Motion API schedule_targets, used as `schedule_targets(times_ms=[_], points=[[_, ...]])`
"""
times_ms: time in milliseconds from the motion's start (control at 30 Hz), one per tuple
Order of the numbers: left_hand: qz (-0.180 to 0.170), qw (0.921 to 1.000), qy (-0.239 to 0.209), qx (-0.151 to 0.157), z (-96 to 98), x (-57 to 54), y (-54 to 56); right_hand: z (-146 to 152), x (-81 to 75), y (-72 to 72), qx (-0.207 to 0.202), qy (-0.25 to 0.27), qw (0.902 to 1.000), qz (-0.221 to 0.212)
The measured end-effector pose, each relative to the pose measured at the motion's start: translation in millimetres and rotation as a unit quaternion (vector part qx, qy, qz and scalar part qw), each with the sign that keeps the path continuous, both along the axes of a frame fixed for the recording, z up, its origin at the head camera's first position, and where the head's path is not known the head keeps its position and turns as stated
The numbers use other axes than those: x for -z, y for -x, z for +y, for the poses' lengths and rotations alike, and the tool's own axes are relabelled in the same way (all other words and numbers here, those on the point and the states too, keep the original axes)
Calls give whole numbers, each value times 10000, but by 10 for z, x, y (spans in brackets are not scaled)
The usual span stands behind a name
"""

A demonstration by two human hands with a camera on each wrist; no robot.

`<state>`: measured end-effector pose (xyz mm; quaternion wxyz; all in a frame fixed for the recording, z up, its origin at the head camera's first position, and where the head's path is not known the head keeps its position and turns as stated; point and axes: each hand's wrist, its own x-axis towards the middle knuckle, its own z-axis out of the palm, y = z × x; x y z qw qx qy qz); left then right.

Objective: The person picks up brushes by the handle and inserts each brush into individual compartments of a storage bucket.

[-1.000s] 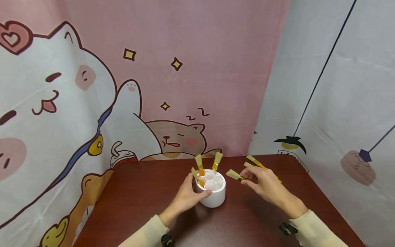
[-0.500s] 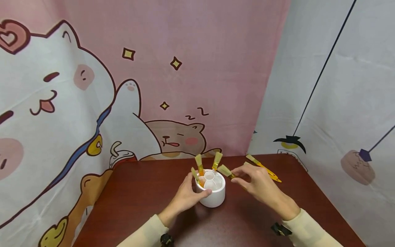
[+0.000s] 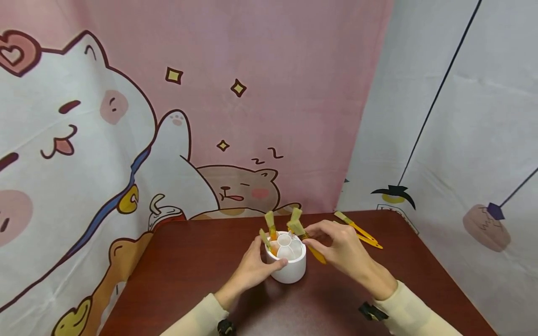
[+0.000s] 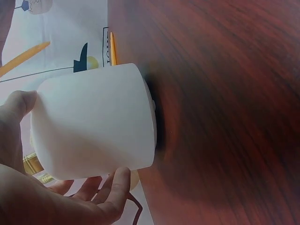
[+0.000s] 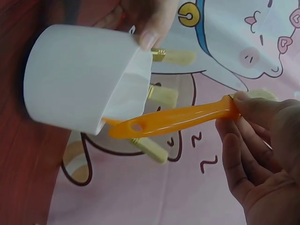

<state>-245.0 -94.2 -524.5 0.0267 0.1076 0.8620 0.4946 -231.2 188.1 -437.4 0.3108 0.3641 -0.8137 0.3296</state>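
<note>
A white round holder point(image 3: 294, 273) with divided compartments stands upright on the table. My left hand point(image 3: 254, 266) grips its side, thumb at the near rim and fingers curled round the left wall. Three brushes with pale bristles stand bristles-up in it: a left one point(image 3: 265, 239), a back one point(image 3: 270, 220) and a far right one point(image 3: 296, 213). Right of the rim, my right hand point(image 3: 344, 247) pinches another brush point(image 5: 178, 121) near its ferrule. Its orange handle slants down toward me, outside the holder in the head view; its bristles point up and left.
More orange-handled brushes point(image 3: 363, 232) lie on the dark red-brown table point(image 3: 201, 275) at the far right, partly behind my right hand. A cartoon-printed cloth point(image 3: 294, 93) hangs behind the table, and a pale one point(image 3: 445, 140) closes off the right.
My right hand has moved left with the brush, from clear of the holder to beside its rim. The brush's handle has come into view below the fingers. My left hand stays on the holder.
</note>
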Motion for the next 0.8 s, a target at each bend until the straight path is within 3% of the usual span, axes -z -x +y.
schedule_targets(times_ms=[200, 567, 800], points=[[42, 10000, -16, 52, -19, 18, 19, -151, -37, 12, -119, 101, 9995, 262], [-47, 9999, 87, 54, -23, -7, 5, -339, -49, 10, -476, 298, 9984, 104], [-31, 9999, -7, 112, -24, -11, -2, -416, -22, 10, -588, 304, 9974, 291]])
